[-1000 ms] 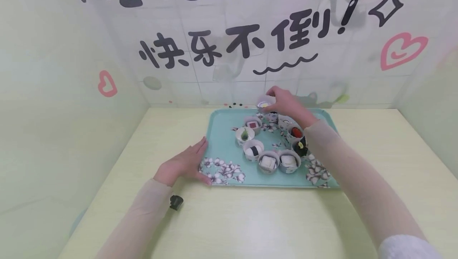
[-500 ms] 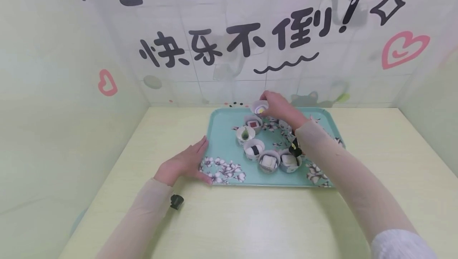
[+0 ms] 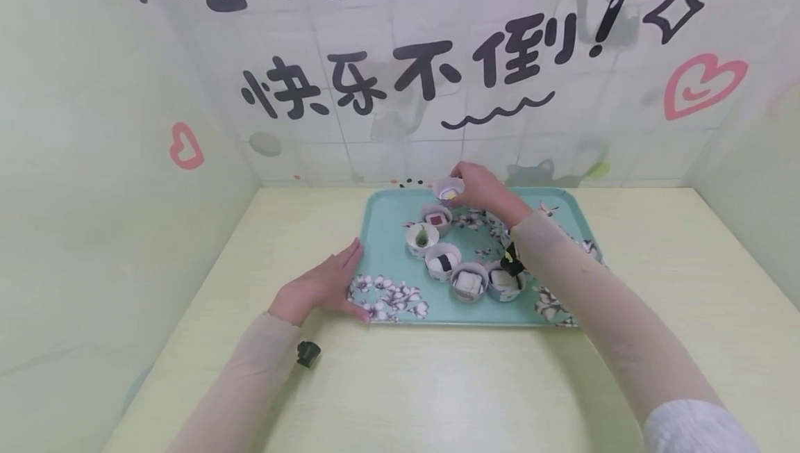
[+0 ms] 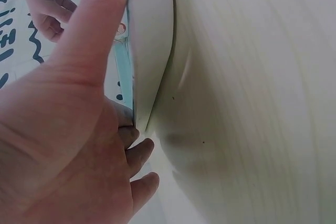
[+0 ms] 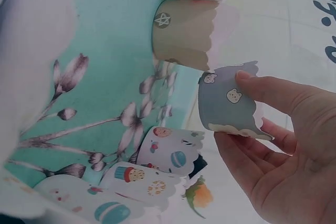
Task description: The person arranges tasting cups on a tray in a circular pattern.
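Teal tray (image 3: 387, 227) edge under left hand (image 3: 321, 287); paper cup (image 3: 448, 190) in right hand (image 3: 484, 185).

The characters "快乐不倒!" are read in black on the tiled back wall (image 3: 400, 78), beneath a partly cropped line.

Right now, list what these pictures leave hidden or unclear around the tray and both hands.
- Cups on the tray right side: head view, the right forearm covers them.
- Contents of the held paper cup: right wrist view shows only its outside; in the head view it is too small.
- Left hand fingertips: left wrist view, tucked at the tray edge.
- Small black object by the left wrist: too small to identify.
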A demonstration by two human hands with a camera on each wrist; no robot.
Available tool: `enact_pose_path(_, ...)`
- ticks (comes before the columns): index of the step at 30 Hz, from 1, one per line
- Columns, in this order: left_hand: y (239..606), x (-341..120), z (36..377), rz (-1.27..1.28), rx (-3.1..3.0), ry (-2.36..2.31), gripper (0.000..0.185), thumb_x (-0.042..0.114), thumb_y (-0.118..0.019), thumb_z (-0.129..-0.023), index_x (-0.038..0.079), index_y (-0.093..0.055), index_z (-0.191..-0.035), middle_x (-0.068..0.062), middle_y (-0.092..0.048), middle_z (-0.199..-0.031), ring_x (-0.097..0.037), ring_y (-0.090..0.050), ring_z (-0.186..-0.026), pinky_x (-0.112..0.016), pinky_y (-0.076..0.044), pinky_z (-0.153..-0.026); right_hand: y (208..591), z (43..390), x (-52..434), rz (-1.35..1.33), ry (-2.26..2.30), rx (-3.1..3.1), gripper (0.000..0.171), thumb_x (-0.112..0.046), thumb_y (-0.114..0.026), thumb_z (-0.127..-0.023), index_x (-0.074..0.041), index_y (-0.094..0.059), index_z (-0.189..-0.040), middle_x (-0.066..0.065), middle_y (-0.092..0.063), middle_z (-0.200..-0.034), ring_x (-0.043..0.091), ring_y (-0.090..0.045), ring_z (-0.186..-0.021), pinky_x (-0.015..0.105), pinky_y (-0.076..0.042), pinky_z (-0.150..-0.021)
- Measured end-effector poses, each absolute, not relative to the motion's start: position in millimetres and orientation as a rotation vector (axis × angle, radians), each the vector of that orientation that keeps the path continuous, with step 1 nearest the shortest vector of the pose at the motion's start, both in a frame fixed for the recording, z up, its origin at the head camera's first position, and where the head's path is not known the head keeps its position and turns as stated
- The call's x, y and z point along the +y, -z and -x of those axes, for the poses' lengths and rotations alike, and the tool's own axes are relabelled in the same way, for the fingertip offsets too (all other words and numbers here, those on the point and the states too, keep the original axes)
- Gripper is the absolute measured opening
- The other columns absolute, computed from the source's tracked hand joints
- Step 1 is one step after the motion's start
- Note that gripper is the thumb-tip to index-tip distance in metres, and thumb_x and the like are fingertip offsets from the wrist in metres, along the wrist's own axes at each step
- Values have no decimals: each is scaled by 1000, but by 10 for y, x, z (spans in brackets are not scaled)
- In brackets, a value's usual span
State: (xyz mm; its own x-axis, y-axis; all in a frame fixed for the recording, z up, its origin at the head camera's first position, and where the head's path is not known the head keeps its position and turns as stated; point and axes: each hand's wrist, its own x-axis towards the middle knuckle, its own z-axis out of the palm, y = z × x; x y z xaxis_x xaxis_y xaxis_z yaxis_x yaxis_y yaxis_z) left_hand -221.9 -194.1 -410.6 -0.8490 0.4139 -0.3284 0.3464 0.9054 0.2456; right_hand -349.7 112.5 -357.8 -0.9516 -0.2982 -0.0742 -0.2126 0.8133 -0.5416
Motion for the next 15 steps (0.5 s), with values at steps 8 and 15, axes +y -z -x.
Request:
enact_pose_path(8,4107,-1948,2216,-563,2695,-245,140,64,-83,-65,-2,-2,-158,-20,4,-168,-43,-11,-154,-55,-19,-126,3657,3559,1163,377,728,2850,52,-21,-76,-88,-2,-53,-130,18,-59,-135,32,-57,-119,48,-50,-107)
enact_pose_path(15,4101,-1945,2212,-561,2689,-244,139,63,-82,-66,-2,-2,-158,-19,4,-168,-43,-10,-154,-55,-19,-126,3690,3600,1157,426,548,2900,56,-21,-77,-86,-3,-55,-134,17,-60,-137,33,-54,-125,48,-47,-110)
